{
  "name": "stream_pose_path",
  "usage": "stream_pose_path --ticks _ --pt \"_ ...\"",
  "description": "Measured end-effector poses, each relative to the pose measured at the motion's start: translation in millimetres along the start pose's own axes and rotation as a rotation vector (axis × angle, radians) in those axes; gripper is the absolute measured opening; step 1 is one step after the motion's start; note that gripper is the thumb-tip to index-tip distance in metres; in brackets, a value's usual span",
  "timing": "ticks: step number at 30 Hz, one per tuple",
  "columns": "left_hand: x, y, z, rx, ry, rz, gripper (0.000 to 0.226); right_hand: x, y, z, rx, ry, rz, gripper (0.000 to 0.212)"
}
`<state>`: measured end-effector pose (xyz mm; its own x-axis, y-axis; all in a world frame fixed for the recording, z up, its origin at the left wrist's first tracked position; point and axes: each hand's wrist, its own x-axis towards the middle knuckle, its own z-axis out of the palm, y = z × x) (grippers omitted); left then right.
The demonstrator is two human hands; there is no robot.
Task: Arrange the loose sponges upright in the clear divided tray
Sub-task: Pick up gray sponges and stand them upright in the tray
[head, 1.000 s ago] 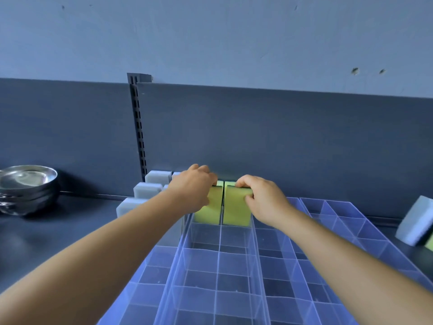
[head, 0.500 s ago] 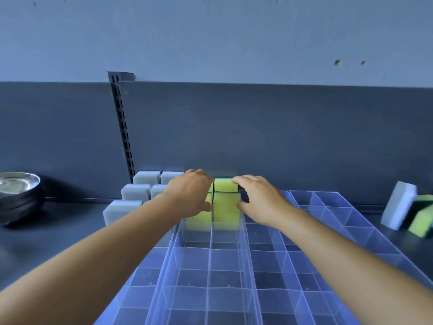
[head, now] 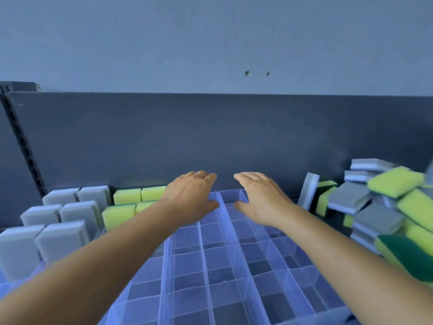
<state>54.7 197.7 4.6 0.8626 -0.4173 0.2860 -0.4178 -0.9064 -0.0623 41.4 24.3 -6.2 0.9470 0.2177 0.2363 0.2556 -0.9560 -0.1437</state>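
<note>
The clear divided tray [head: 210,273] stretches away from me across the dark counter. Several grey sponges [head: 63,240] stand upright in its left compartments. Beside them, yellow-green sponges [head: 127,195] stand upright in the far rows. My left hand [head: 192,195] hovers over the tray's far end, fingers spread, holding nothing. My right hand [head: 260,195] hovers just to its right, also spread and holding nothing. A pile of loose grey and yellow-green sponges [head: 386,207] lies on the counter to the right of the tray.
A dark back panel [head: 210,141] rises right behind the tray, with a slotted upright rail [head: 25,148] at the left. A grey sponge [head: 309,191] leans on edge against the panel between the tray and the pile.
Both hands have let go of the yellow-green sponges and lifted off them with fingers spread. The view has swung right, showing the loose pile and losing the metal bowls.
</note>
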Motion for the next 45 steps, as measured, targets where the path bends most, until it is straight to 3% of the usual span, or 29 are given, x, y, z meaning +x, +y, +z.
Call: stream_pose_path --ticks 15,26,32,40,45 --pt "75.6 134.6 21.1 -0.118 -0.038 0.166 0.065 -50.7 142.3 -31.6 -0.073 0.028 0.233 0.063" --pt "140.2 199.5 59.5 -0.144 -0.127 0.158 0.064 -56.2 205.2 -19.2 -0.223 -0.013 0.208 0.055" --pt "160.3 212.7 73.3 -0.149 -0.19 0.112 0.042 -46.5 221.8 -1.6 -0.272 -0.046 0.203 0.044" --pt "161.3 207.3 74.6 -0.239 -0.071 0.014 0.015 -38.9 228.1 -2.0 -0.309 -0.007 0.181 0.033" --pt "151.7 194.1 63.0 -0.329 -0.017 0.004 0.038 -34.4 223.9 -15.6 -0.299 0.136 0.221 0.034"
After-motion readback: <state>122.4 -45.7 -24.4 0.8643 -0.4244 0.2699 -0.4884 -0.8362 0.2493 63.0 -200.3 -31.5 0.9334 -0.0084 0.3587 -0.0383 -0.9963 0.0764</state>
